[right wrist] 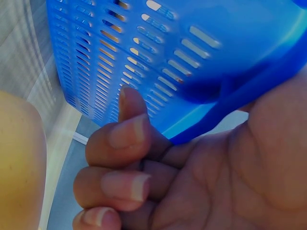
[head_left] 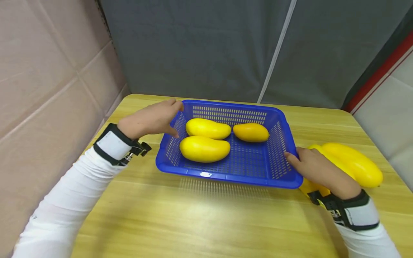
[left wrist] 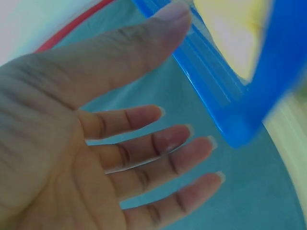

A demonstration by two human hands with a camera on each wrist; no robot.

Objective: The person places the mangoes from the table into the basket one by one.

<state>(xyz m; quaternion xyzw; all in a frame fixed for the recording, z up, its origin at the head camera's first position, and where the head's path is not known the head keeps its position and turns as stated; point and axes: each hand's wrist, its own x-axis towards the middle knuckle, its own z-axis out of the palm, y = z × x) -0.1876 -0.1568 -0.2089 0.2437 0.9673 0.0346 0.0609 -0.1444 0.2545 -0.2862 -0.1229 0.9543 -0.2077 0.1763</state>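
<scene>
A blue slotted plastic basket (head_left: 222, 179) is in the middle of the head view, with three yellow mangoes inside: two mangoes (head_left: 204, 148) on the left and a smaller, more orange mango (head_left: 251, 132) at the back right. My right hand (head_left: 317, 168) grips the basket's right rim; in the right wrist view its fingers (right wrist: 127, 139) curl under the rim against the slotted outer wall. At the left rim, my left hand (head_left: 155, 118) is spread, its fingers (left wrist: 168, 165) loosely extended outside the basket. The left thumb overlaps the rim in the left wrist view.
More yellow mangoes (head_left: 355, 163) lie on the wooden table (head_left: 161, 218) to the right, partly hidden behind my right hand and wrist. A grey curtain (head_left: 200, 50) hangs behind the table, and a pale padded wall (head_left: 48, 82) stands along the left side.
</scene>
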